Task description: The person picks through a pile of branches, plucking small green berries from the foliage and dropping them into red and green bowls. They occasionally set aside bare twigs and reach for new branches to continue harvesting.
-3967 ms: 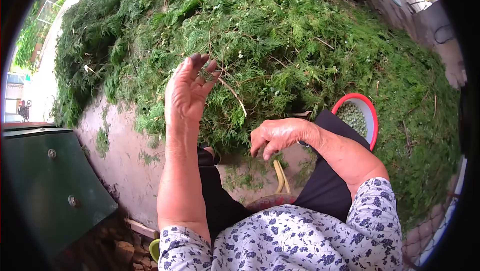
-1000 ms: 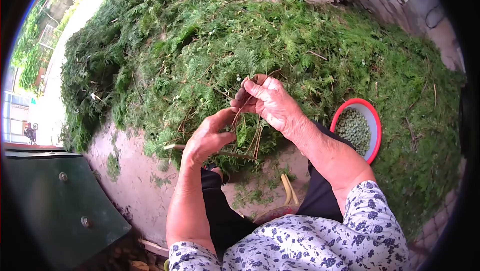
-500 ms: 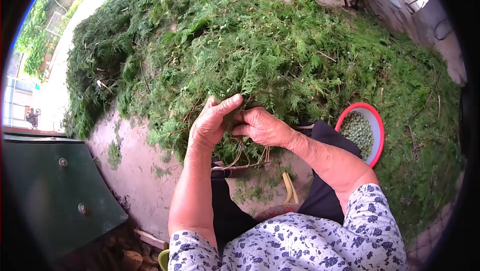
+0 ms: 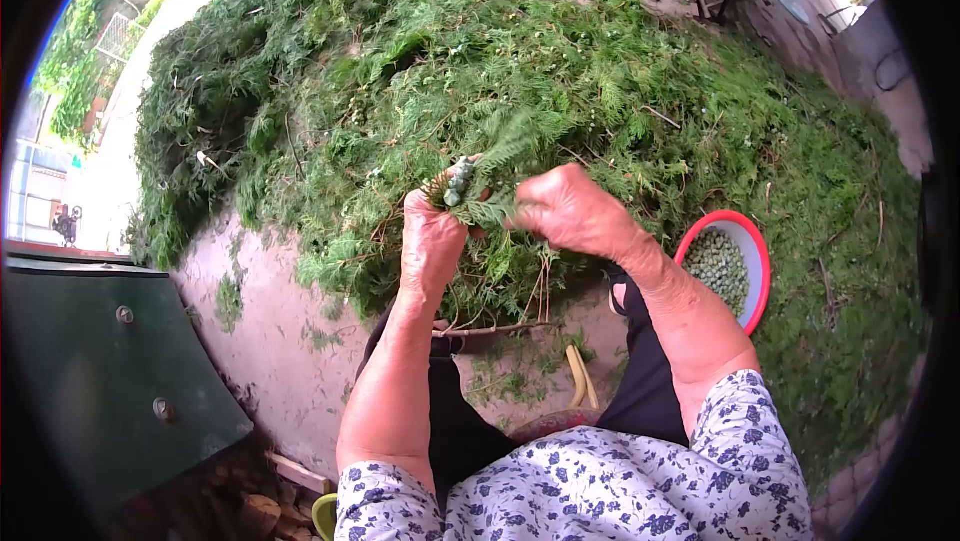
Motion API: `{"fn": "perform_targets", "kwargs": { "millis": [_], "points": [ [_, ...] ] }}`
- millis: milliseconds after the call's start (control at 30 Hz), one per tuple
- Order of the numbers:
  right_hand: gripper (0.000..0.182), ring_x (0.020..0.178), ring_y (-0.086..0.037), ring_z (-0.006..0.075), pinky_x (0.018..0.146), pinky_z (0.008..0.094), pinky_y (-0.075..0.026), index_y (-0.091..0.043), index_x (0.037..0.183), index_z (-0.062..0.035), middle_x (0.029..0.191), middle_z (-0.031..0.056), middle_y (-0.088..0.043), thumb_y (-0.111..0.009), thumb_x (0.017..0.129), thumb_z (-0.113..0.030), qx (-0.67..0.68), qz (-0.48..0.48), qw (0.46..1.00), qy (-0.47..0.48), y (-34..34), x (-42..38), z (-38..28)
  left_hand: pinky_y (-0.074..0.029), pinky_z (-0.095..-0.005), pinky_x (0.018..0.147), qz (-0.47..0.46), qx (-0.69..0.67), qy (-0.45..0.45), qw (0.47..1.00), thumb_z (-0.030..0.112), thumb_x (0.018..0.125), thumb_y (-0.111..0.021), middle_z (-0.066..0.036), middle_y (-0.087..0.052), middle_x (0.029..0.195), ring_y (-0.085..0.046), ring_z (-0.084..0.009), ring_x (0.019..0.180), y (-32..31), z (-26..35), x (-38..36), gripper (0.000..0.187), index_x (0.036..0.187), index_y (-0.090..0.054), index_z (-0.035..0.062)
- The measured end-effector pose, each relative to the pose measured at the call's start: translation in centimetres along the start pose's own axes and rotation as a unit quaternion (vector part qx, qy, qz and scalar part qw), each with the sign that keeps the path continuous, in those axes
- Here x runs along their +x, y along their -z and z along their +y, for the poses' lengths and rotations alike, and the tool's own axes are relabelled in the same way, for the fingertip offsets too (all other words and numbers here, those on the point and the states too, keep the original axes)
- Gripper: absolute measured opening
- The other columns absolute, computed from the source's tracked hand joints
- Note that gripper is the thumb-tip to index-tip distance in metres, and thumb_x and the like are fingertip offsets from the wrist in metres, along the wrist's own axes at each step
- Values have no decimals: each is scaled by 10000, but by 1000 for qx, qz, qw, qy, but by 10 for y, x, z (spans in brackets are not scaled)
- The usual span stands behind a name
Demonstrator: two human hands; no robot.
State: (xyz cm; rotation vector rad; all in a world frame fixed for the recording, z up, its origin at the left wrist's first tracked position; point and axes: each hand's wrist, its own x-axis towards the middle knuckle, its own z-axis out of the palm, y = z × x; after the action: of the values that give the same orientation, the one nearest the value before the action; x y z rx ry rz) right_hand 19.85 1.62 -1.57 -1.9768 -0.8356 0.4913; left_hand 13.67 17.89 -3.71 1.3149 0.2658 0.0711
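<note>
Left hand (image 4: 434, 233) curled around green cones (image 4: 459, 182), right hand (image 4: 578, 211) bent beside leafy sprig (image 4: 487, 212), grip unclear.

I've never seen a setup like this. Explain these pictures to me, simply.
There is no machine here: a person works bare-handed. Every picture comes from one camera worn on that person's head, looking forward and down, with dark, rounded edges around the view. A broad heap of green branches covers much of the ground. The left hand holds a cluster of what look like bluish-green cones. The right hand is close by, but blurred, so I can't tell what it grips. To the person's right, a red-rimmed bowl holds many small, pale green pieces.
</note>
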Motion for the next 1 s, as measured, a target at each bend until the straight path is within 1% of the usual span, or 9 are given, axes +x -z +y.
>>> {"fn": "perform_targets", "kwargs": {
  "millis": [100, 167, 200, 267, 367, 700, 800, 867, 1000],
  "points": [
    [66, 552, -530, 26, 466, 188, -418, -602, 873, -45, 692, -14, -598, -566, 841, -90, 232, 243, 942, -17, 6, 3, -10, -477, -232, 674, -6, 162, -113, 980, -12, 790, -562, -51, -664, 830, -620, -122, 746, 7, -15, 7, 230, 1001, -632, 44],
    [109, 661, -582, 103, 557, 224, -465, -598, 914, -41, 826, 39, -617, -586, 808, -65, 193, 275, 942, 23, 8, 0, -11, -472, -245, 697, -4, 258, -161, 953, 2, 761, -580, -91, -664, 848, -633, -151, 781, 5, -16, 4, 259, 1005, -632, 71],
    [109, 661, -582, 103, 557, 224, -465, -598, 914, -41, 826, 39, -617, -586, 808, -65, 193, 276, 941, 22, 8, 1, -11, -477, -272, 698, -12, 338, -173, 925, -6, 726, -580, -119, -644, 877, -637, -214, 801, 2, -5, 0, 314, 1017, -626, 103],
    [232, 826, -594, 194, 745, 278, -471, -583, 1007, -24, 902, 89, -617, -602, 778, -56, -38, 253, 939, 230, 9, 5, -10, -479, -292, 681, -11, 351, -197, 915, -5, 719, -575, -114, -640, 871, -631, -243, 785, 3, -8, 1, 305, 1002, -620, 100],
    [311, 960, -557, 268, 855, 328, -434, -587, 1034, -33, 1015, 118, -594, -630, 726, -45, -45, 148, 968, 197, 1, 4, -5, -479, -341, 643, -21, 371, -230, 900, -17, 704, -555, -112, -628, 867, -617, -295, 757, 0, -4, 0, 272, 947, -602, 98],
    [206, 708, -566, 192, 675, 277, -455, -664, 852, -45, 774, 75, -624, -701, 650, -69, -15, 221, 957, 186, -10, 0, -6, -445, -255, 544, -26, 269, -243, 932, 57, 751, -636, -94, -620, 696, -579, -170, 577, -3, -20, 2, 199, 939, -642, 121],
    [176, 696, -558, 86, 661, 202, -439, -646, 880, 9, 785, 7, -622, -688, 740, -88, 327, 213, 921, -21, -14, -1, 0, -422, -192, 611, -30, 294, -143, 944, -46, 817, -491, 10, -622, 754, -531, -46, 690, -7, -9, -3, 191, 941, -628, 8],
    [189, 730, -572, 76, 644, 202, -446, -615, 943, -1, 803, 2, -623, -649, 790, -108, 460, 211, 861, -37, -8, 3, 10, -453, -269, 548, 9, 324, -138, 936, 104, 778, -616, -94, -625, 677, -607, -179, 589, -11, -10, -2, 132, 905, -650, 113],
    [208, 747, -580, 84, 594, 197, -432, -552, 1036, -20, 875, 40, -617, -565, 855, -122, 563, 136, 815, -24, 14, 0, 5, -464, -276, 566, 1, 349, -166, 922, 87, 767, -603, -99, -637, 715, -632, -187, 630, -6, -8, -1, 168, 928, -644, 114]
  ]
}}
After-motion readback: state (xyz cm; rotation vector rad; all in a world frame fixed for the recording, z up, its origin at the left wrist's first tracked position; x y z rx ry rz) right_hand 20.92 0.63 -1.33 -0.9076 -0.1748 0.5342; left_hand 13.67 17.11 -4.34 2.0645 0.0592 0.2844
